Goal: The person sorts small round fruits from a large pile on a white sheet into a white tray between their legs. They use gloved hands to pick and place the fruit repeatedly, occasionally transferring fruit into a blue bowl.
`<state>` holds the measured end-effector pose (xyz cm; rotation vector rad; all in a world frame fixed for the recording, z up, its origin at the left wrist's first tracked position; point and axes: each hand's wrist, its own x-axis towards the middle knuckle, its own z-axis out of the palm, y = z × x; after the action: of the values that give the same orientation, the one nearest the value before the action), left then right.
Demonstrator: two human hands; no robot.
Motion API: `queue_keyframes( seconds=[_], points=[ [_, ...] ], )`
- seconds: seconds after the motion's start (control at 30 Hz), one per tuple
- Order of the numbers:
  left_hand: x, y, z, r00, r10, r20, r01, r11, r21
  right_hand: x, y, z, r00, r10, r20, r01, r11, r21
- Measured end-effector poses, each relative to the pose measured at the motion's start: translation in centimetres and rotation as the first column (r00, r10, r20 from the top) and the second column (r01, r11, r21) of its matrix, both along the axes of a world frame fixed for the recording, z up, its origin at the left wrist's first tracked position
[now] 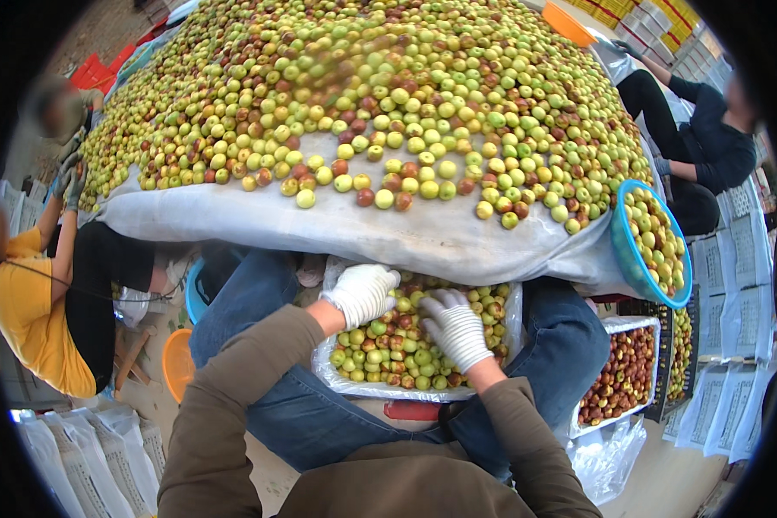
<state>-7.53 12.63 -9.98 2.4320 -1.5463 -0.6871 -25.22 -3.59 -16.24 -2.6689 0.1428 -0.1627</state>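
Note:
A white, plastic-lined crate of green and reddish jujubes (395, 356) stands between my knees, below the edge of a cloth-covered table (362, 226). Over the crate's upper left part is my left hand (364, 294) in a white knit glove, its fingers curled; whether a fruit is inside them is hidden. My right hand (456, 327), gloved alike, rests palm down on the fruit near the crate's middle right, its fingertips among the jujubes; its palm side is hidden. A large heap of jujubes (362, 84) covers the table beyond, with loose ones near its front edge.
A blue basin of jujubes (654, 243) leans at the table's right corner. Below it stands a crate of red-brown jujubes (615, 375). An orange basin (179, 364) lies left of my knee. People sit at the left (39, 311) and right (706, 136). Wrapped crates (90, 460) stand lower left.

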Motion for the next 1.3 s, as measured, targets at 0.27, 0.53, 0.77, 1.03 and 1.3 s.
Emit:
queue_keyframes(
  seconds=[0.27,0.53,0.77,1.03,1.3],
  points=[
    [-7.2,2.2,-7.7,0.974,0.029,0.227,-0.016,0.998,-0.059,-2.1,1.2,-0.7,1.0,-0.024,-0.018,0.021,0.985,-0.171],
    [-6.8,1.4,-7.8,0.958,0.088,0.273,-0.066,0.994,-0.09,-4.1,0.0,-2.0,0.969,-0.24,-0.056,0.215,0.935,-0.28],
    [-7.3,-1.9,-0.8,0.995,-0.032,0.094,0.063,0.935,-0.348,-4.1,-2.2,0.3,0.9,-0.386,-0.201,0.357,0.919,-0.166],
    [4.7,-12.8,8.3,0.987,0.146,0.063,-0.081,0.8,-0.594,10.7,-14.0,13.8,0.94,-0.207,0.27,0.249,0.959,-0.134],
    [11.6,-20.6,8.8,0.987,0.152,-0.051,-0.152,0.792,-0.592,18.6,-16.7,13.3,0.986,-0.112,-0.126,0.049,0.903,-0.427]
  ],
)
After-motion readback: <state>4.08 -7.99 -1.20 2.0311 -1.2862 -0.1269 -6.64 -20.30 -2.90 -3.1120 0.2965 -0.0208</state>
